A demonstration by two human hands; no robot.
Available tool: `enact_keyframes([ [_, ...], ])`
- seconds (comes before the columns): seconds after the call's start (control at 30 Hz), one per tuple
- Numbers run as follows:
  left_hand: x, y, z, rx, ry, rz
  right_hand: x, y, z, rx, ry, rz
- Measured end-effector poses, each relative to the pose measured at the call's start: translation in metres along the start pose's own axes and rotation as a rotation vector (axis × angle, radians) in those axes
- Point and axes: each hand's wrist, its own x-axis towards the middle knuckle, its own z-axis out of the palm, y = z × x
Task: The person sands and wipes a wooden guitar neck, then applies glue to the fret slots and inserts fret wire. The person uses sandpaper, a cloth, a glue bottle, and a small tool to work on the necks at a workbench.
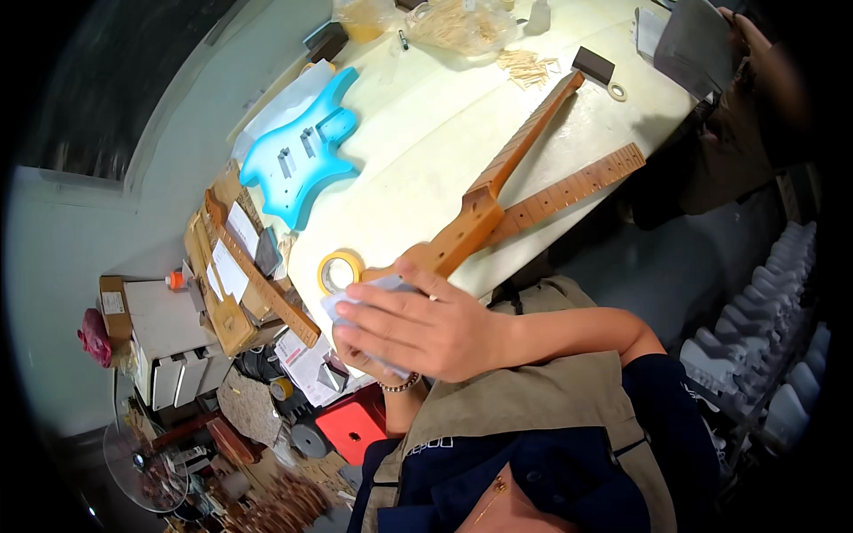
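Right hand (444,336) grasps pale cloth (388,282) under its fingers (386,301) against wooden guitar neck (455,235), presumably preventing slip; left hand (353,357) mostly hidden, grip cannot be told.

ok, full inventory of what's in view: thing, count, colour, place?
Table: 1, cream, centre
Guitar body: 1, blue-white, table's left
Guitar necks: 3, brown, two crossed on table, one left
Pale sheet: 1, whitish, under right hand
Tape rolls: 3, two yellow, one pale; two on table, one lower left
Block: 1, dark, table's far right
Sticks: one pile, pale, beside block
Red box: 1, red, below table
White pieces: many, white, right
Lower-left clutter: mixed colours, too jumbled to count
Co-worker: 1, dark clothing, upper right
Apron: 1, tan, bottom
Right hand: 1, bare, over sheet
Left hand: 1, bare, mostly hidden beneath right
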Motion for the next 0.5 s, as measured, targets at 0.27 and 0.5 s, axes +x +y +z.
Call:
enact_keyframes([
  [0.27, 0.005, 0.001, 0.001, -0.012, -0.383, 0.127, -0.046, 0.075, -0.029, -0.286, -0.031, 0.232],
  [0.5, 0.014, 0.002, 0.006, 0.020, -0.422, 0.180, -0.016, 0.057, -0.024, -0.310, 0.114, 0.208],
])
